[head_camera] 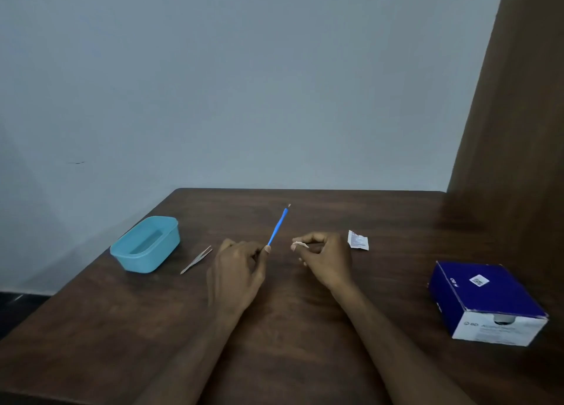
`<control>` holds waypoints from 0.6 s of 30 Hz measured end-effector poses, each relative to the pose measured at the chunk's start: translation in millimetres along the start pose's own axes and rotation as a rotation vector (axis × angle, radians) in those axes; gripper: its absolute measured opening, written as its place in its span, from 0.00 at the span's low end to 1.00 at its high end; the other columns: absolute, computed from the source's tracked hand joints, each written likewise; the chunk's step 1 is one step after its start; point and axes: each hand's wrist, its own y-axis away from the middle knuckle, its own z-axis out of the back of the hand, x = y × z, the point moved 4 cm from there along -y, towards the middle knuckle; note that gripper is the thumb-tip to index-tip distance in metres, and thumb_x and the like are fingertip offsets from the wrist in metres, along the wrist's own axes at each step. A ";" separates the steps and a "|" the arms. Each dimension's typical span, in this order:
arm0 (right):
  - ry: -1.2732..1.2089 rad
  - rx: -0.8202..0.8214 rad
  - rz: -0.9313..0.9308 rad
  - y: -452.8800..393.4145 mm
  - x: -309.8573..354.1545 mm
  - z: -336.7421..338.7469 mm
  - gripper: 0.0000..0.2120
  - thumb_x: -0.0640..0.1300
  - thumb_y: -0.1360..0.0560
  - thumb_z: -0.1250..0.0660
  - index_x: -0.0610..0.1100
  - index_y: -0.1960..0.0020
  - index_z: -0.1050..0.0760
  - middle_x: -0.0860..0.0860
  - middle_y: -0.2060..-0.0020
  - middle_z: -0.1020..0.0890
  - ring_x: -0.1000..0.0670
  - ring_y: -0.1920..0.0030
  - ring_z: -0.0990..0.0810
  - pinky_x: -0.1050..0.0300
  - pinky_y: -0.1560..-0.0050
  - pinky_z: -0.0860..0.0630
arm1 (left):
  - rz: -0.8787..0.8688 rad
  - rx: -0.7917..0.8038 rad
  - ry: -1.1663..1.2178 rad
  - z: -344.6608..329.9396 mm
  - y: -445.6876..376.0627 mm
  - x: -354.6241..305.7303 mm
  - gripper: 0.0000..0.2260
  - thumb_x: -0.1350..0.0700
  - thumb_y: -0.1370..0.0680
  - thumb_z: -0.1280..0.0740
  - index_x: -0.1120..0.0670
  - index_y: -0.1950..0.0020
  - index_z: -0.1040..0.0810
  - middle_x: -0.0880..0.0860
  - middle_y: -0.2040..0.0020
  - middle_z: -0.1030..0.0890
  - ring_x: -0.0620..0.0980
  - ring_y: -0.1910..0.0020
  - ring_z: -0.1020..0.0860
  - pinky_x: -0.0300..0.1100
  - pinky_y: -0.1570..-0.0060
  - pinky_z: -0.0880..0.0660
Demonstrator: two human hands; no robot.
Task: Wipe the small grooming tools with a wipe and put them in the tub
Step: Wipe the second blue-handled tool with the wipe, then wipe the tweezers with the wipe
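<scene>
Blue-handled tool (278, 226) tilted toward one o'clock; folded white wipe (299, 245) at three; tweezers (196, 260), empty blue tub (146, 244) at nine.

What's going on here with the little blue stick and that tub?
A person sits at a wooden table cleaning small grooming tools. The left hand holds a thin blue tool by its near end, pointing away. The right hand pinches a small white wipe, apart from the tool. Tweezers lie beside the blue tub, which looks empty. A torn sachet and a blue box sit to the right.
</scene>
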 end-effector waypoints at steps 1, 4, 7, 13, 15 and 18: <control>0.046 0.005 0.019 0.2 -0.2 -1.1 0.02 0.45 0.27 0.20 0.51 0.57 0.11 0.61 0.65 0.12 0.62 0.65 0.15 0.63 0.59 0.21 | 0.014 -0.026 -0.012 4.1 2.8 0.2 0.12 0.44 0.19 0.29 0.47 0.60 0.18 0.43 0.67 0.21 0.46 0.54 0.25 0.43 0.69 0.29; 0.131 0.015 0.083 4.4 2.9 -4.2 0.03 0.46 0.28 0.21 0.55 0.59 0.12 0.66 0.62 0.14 0.62 0.60 0.14 0.59 0.51 0.18 | -0.005 -0.073 -0.073 20.6 7.2 4.4 0.14 0.46 0.19 0.28 0.49 0.63 0.22 0.44 0.66 0.25 0.49 0.52 0.26 0.43 0.71 0.31; 0.209 0.043 0.185 8.7 8.1 -11.3 0.04 0.46 0.29 0.20 0.56 0.58 0.12 0.61 0.58 0.16 0.59 0.62 0.16 0.57 0.51 0.19 | -0.080 -0.095 -0.188 48.1 1.7 22.6 0.14 0.46 0.20 0.27 0.48 0.64 0.21 0.45 0.63 0.26 0.53 0.51 0.28 0.42 0.68 0.35; 0.281 0.123 0.288 13.1 12.1 -18.7 0.05 0.45 0.28 0.19 0.55 0.56 0.12 0.56 0.54 0.20 0.60 0.63 0.24 0.61 0.56 0.27 | 0.075 -0.103 -0.383 125.8 -26.5 89.8 0.09 0.43 0.19 0.29 0.46 0.51 0.11 0.44 0.58 0.18 0.54 0.47 0.24 0.46 0.62 0.26; 0.290 0.135 0.297 13.7 13.7 -16.5 0.05 0.44 0.28 0.19 0.54 0.56 0.12 0.55 0.53 0.20 0.60 0.63 0.23 0.62 0.56 0.29 | 0.147 -0.076 -0.435 145.6 -36.2 111.3 0.11 0.42 0.18 0.30 0.46 0.50 0.11 0.42 0.58 0.18 0.52 0.45 0.23 0.47 0.60 0.27; 0.301 0.147 0.294 13.8 14.7 -15.2 0.06 0.44 0.28 0.19 0.54 0.56 0.12 0.55 0.54 0.20 0.58 0.61 0.21 0.60 0.56 0.29 | 0.249 0.011 -0.496 160.6 -47.9 135.6 0.11 0.44 0.19 0.32 0.45 0.51 0.11 0.42 0.57 0.15 0.52 0.45 0.20 0.47 0.56 0.23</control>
